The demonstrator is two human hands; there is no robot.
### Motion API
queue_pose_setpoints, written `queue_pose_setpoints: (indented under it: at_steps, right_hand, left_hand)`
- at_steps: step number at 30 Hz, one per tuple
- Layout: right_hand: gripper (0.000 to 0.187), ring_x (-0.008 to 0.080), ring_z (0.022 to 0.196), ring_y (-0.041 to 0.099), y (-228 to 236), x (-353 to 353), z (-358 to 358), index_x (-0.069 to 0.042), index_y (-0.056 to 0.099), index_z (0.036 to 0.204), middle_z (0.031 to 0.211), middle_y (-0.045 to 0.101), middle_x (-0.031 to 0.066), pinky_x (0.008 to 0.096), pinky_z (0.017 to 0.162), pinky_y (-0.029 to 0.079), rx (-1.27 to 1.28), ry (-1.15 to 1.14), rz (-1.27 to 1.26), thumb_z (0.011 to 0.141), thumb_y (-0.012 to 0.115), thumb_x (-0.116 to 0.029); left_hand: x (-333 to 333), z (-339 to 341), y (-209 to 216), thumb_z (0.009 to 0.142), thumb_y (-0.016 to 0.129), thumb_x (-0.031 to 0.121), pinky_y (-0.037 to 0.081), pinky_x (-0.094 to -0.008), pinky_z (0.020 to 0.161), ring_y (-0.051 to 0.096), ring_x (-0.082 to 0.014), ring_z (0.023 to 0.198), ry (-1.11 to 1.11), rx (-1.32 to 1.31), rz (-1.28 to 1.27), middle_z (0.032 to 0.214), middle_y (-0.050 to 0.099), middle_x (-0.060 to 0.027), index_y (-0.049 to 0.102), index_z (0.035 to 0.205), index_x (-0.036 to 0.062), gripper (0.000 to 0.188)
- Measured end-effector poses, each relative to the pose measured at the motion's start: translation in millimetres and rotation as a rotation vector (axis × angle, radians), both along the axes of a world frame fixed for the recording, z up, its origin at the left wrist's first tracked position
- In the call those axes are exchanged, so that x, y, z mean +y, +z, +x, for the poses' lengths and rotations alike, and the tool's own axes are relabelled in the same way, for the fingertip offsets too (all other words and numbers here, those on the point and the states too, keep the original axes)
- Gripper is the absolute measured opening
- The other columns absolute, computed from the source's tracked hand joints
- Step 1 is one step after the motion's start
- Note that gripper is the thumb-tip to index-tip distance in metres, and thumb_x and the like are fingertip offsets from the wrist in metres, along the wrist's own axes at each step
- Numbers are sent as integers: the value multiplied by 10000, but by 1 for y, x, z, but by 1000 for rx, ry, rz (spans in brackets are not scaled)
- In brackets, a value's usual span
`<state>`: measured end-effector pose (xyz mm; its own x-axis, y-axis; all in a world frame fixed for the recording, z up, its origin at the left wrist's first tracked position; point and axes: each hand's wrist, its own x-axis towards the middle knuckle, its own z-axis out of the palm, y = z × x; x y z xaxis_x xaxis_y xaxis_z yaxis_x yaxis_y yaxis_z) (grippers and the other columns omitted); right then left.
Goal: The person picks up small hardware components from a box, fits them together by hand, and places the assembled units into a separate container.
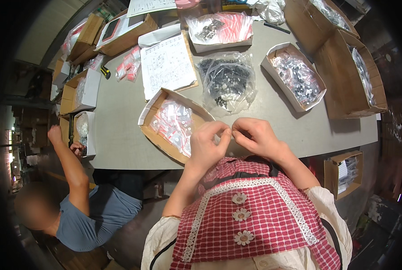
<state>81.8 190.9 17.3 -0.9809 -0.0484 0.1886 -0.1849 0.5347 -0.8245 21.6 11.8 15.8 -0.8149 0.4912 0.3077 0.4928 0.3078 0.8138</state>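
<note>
Just over the near table edge, my left hand (210,140) and my right hand (256,136) meet with thumbs and fingertips pinched together. Whatever sits between the fingertips is too small to make out. Beside my left hand lies an open cardboard box (154,140), filled with small clear bags (173,122) that have red edges and hold small metal parts. Beyond my hands rests a large clear plastic bag (228,81) of small black parts, its mouth facing me.
Right of the bag stands a white box (295,76) of small parts, near tall cartons (351,74). Papers on a clipboard (167,65), a box of red-edged bags (221,31) and a yellow cutter (105,72) lie farther back. At left, another person (97,216) reaches toward boxes.
</note>
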Motion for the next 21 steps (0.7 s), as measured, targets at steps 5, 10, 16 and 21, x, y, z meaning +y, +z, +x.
queue_pose_setpoints:
  at_steps: [5,10,16,21]
  right_hand:
    - [129,223,633,656,1,-2,2,-24,675,875,741,659,127,334,598,516,-140,-61,-187,846,674,-149]
    - [112,156,631,652,2,-5,5,-21,669,867,719,655,112,308,588,507,-183,-56,-332,825,685,-124]
    - [81,221,614,649,4,-4,6,-30,643,808,701,641,104,323,568,505,129,-134,-56,782,685,-96]
    - [92,210,610,648,3,-4,2,-30,638,812,693,640,92,317,569,506,203,-249,67,791,695,-98]
  left_hand:
    - [-1,1,1,838,681,70,396,-256,502,527,-89,546,-8,-116,-22,672,621,-41,660,813,1,76]
    - [4,9,10,773,670,24,383,-274,504,486,-111,541,31,-85,35,620,539,-30,608,750,13,67]
    - [7,11,16,711,675,8,402,-326,524,506,-201,564,62,213,-41,618,518,-41,588,701,48,96]
    - [9,11,13,702,755,52,499,-369,672,625,-257,736,115,281,-162,776,633,-62,674,872,50,189]
